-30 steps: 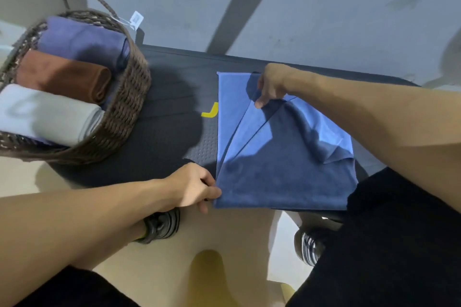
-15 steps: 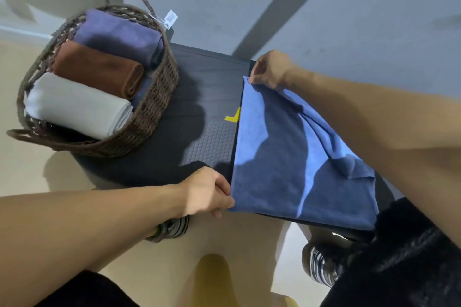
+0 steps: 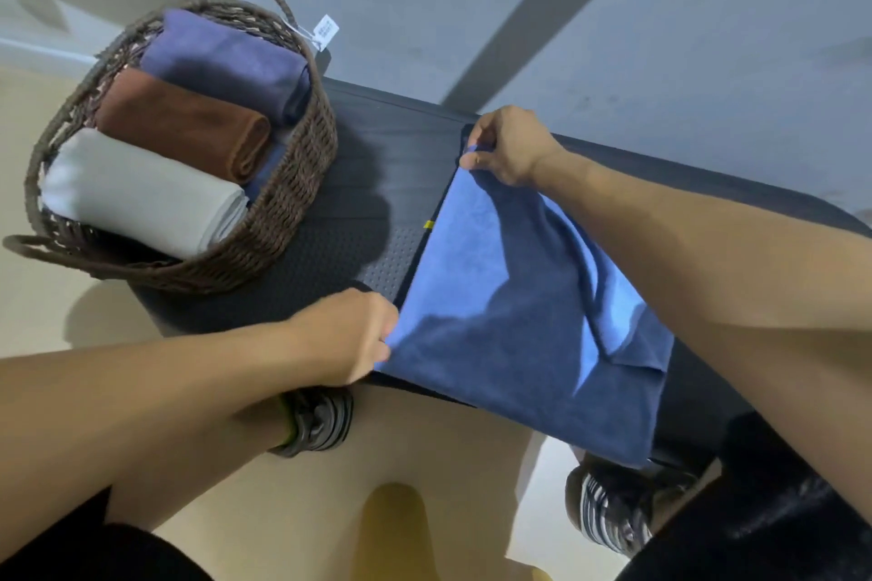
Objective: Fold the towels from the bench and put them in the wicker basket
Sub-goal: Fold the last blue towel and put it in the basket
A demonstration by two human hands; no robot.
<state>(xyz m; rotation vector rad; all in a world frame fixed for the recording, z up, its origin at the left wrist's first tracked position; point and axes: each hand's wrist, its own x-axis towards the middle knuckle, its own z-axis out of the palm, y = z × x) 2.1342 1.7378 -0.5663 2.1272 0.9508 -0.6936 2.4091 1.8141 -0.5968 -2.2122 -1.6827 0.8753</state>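
I'm pinching the blue towel [image 3: 514, 321] on the bench [image 3: 377, 165] with my left hand [image 3: 351, 335] and right hand [image 3: 507, 146], mid-fold, three rolled towels sitting in the basket [image 3: 292, 203] already.

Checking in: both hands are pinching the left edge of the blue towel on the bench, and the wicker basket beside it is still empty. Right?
Not quite. The head view shows the wicker basket already holds rolled towels: a purple towel, a brown towel and a white towel. The rest stands: left hand and right hand pinch the blue towel on the bench.
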